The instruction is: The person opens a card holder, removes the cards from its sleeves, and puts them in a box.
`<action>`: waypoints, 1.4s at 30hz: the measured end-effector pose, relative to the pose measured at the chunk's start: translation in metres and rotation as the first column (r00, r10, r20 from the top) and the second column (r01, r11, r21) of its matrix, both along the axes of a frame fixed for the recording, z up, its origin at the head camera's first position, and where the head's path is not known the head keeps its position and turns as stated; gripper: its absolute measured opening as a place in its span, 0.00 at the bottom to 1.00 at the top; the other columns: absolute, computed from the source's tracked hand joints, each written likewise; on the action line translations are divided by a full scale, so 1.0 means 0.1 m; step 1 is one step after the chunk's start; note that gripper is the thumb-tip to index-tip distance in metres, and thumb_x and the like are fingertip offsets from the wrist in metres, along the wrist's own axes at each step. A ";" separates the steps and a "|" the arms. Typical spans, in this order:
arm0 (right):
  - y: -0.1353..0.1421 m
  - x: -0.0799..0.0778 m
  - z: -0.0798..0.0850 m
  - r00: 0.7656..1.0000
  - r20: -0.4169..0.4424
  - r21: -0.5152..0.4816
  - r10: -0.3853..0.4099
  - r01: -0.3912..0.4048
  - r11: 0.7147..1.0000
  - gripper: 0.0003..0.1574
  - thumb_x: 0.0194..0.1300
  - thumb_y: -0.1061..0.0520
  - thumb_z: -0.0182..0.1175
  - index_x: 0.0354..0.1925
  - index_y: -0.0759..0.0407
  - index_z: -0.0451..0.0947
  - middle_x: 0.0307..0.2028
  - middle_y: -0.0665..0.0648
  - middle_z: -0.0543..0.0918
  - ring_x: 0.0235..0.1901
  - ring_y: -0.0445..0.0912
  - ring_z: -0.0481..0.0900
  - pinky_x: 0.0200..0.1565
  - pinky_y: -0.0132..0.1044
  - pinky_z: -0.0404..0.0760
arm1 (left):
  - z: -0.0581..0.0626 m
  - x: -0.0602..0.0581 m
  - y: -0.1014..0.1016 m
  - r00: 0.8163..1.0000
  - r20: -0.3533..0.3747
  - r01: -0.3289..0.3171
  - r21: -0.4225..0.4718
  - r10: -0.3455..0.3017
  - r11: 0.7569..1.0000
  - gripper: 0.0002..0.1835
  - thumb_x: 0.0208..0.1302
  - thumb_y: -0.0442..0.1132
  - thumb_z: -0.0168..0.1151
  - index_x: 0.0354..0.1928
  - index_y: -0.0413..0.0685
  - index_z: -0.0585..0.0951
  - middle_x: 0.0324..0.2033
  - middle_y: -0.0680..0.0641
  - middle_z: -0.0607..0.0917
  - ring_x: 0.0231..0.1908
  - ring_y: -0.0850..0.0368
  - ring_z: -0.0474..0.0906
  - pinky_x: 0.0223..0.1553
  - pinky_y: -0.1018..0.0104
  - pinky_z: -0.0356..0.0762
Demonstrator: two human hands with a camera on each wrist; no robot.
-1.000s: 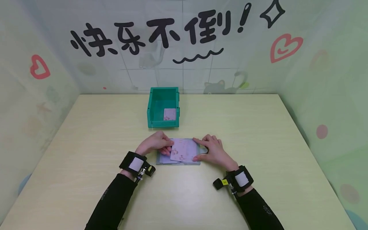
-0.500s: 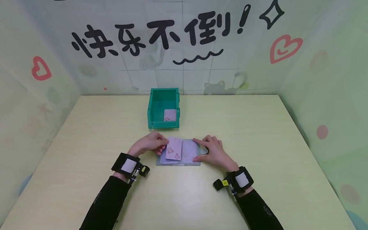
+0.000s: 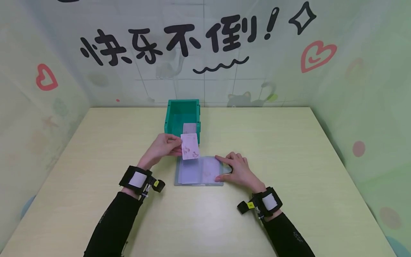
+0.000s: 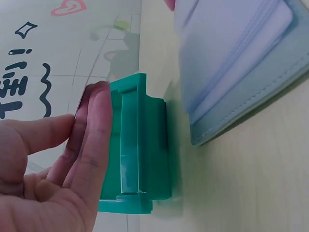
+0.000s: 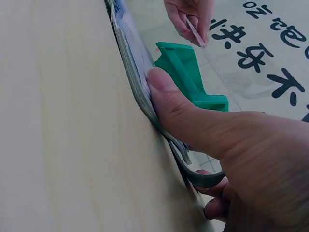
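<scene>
My left hand (image 3: 164,145) pinches a pink patterned card (image 3: 191,146) by its left edge, close to the front of the green bin (image 3: 170,125). In the left wrist view, this card shows only as a thin edge at the fingertips (image 4: 99,85). Below it lies an open card album (image 3: 191,173) with clear sleeves and a grey-blue cover. My right hand (image 3: 239,169) presses its right page with spread thumb and index finger. The right wrist view shows the thumb (image 5: 164,87) on the sleeves, with other fingers beside the strap (image 5: 205,179).
Another pink card (image 3: 189,127) lies inside the bin, partly covered in the head view by the held card. The pale wooden table (image 3: 257,128) spreads around the album. A printed backdrop (image 3: 141,85) stands behind the table and at both sides.
My left hand has drawn the card leftward off the right side of the album, then raised it away toward the bin. My right hand has stayed on the album.
</scene>
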State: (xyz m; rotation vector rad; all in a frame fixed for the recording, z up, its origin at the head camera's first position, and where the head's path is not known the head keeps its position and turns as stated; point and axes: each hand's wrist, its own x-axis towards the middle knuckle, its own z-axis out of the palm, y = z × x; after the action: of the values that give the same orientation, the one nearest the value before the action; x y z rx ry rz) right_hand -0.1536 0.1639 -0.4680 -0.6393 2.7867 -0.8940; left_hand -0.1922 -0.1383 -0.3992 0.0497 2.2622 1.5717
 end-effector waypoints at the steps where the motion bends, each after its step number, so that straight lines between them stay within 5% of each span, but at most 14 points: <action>1: 0.00 0.00 0.00 1.000 0.000 -0.001 0.000 0.000 1.000 0.50 0.49 0.40 0.78 0.69 0.46 0.73 0.41 0.53 0.70 0.45 0.49 0.62 0.47 0.42 0.54 | 0.02 -0.03 0.00 0.999 -0.013 -0.038 0.008 0.038 0.999 0.20 0.77 0.37 0.53 0.61 0.27 0.73 0.53 0.27 0.83 0.35 0.59 0.87 0.46 0.63 0.85; 7: 0.01 -0.01 0.00 1.000 0.002 0.007 0.000 0.000 1.000 0.50 0.50 0.40 0.78 0.69 0.46 0.73 0.41 0.53 0.70 0.44 0.48 0.62 0.46 0.41 0.54 | 0.09 -0.20 0.08 0.972 -0.139 -0.194 -0.016 0.190 0.981 0.21 0.72 0.32 0.55 0.64 0.31 0.72 0.53 0.29 0.83 0.37 0.57 0.85 0.44 0.66 0.86; 13: 0.00 0.01 0.03 1.000 0.002 -0.007 0.001 -0.001 1.000 0.50 0.50 0.40 0.78 0.69 0.46 0.73 0.41 0.54 0.70 0.45 0.49 0.62 0.47 0.42 0.55 | 0.06 -0.40 0.24 0.891 -0.328 -0.368 -0.119 0.313 0.922 0.21 0.71 0.32 0.56 0.64 0.37 0.72 0.51 0.32 0.85 0.47 0.42 0.84 0.43 0.60 0.83; 16: 0.00 0.00 0.02 1.000 -0.003 -0.007 0.001 -0.001 1.000 0.50 0.50 0.40 0.78 0.69 0.46 0.73 0.41 0.54 0.70 0.46 0.49 0.63 0.47 0.42 0.55 | -0.01 -0.49 0.33 0.847 -0.424 -0.412 -0.146 0.320 0.899 0.16 0.72 0.31 0.54 0.59 0.35 0.77 0.49 0.32 0.85 0.48 0.40 0.83 0.47 0.52 0.82; 19: 0.00 0.00 0.00 1.000 -0.010 -0.005 0.000 0.000 1.000 0.50 0.50 0.40 0.78 0.69 0.47 0.73 0.41 0.54 0.70 0.46 0.49 0.63 0.47 0.42 0.55 | -0.09 -0.56 0.40 0.829 -0.488 -0.411 -0.202 0.273 0.889 0.14 0.73 0.29 0.52 0.53 0.33 0.82 0.49 0.32 0.86 0.49 0.38 0.83 0.52 0.48 0.81; 24: 0.00 0.00 -0.01 1.000 -0.008 0.000 0.000 0.000 1.000 0.50 0.50 0.40 0.78 0.69 0.46 0.73 0.41 0.54 0.70 0.46 0.49 0.63 0.47 0.42 0.54 | -0.19 -0.59 0.51 0.890 -0.436 -0.314 -0.370 0.135 0.874 0.16 0.73 0.28 0.50 0.55 0.32 0.82 0.54 0.33 0.85 0.55 0.38 0.82 0.55 0.47 0.81; 29: 0.00 0.00 0.00 1.000 0.000 -0.004 -0.005 0.005 1.000 0.49 0.50 0.40 0.78 0.69 0.46 0.73 0.41 0.54 0.71 0.46 0.49 0.63 0.47 0.42 0.54 | -0.20 -0.56 0.59 0.933 -0.357 -0.227 -0.486 0.046 0.844 0.15 0.72 0.28 0.49 0.50 0.32 0.84 0.45 0.33 0.86 0.42 0.41 0.83 0.35 0.58 0.80; 34: 0.00 0.01 0.01 1.000 0.006 -0.009 -0.008 0.008 1.000 0.50 0.50 0.40 0.78 0.69 0.47 0.73 0.41 0.54 0.70 0.47 0.49 0.63 0.47 0.42 0.55 | -0.20 -0.55 0.63 0.952 -0.305 -0.167 -0.564 -0.016 0.809 0.15 0.72 0.30 0.47 0.28 0.35 0.80 0.19 0.45 0.69 0.26 0.50 0.71 0.23 0.66 0.59; 38: -0.01 0.02 0.02 1.000 0.011 -0.012 -0.007 0.008 1.000 0.51 0.50 0.40 0.78 0.70 0.48 0.72 0.42 0.54 0.71 0.47 0.49 0.63 0.47 0.42 0.55 | -0.20 -0.55 0.63 0.959 -0.283 -0.151 -0.580 -0.024 0.800 0.16 0.72 0.30 0.47 0.24 0.39 0.75 0.17 0.49 0.62 0.23 0.52 0.66 0.21 0.67 0.57; 42: -0.01 0.02 0.03 1.000 0.009 -0.013 -0.004 0.004 1.000 0.51 0.50 0.40 0.78 0.70 0.49 0.72 0.42 0.54 0.71 0.47 0.49 0.63 0.47 0.42 0.55 | -0.18 -0.51 0.62 0.949 -0.310 -0.153 -0.604 -0.053 0.782 0.16 0.72 0.31 0.46 0.27 0.37 0.78 0.18 0.46 0.67 0.25 0.50 0.69 0.25 0.65 0.62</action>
State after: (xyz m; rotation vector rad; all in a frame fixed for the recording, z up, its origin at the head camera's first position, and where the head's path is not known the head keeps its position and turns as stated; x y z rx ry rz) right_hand -0.1521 0.1629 -0.4654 -0.6295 2.7773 -0.9146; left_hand -0.2436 -0.0760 -0.4176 0.0595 2.9512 0.7893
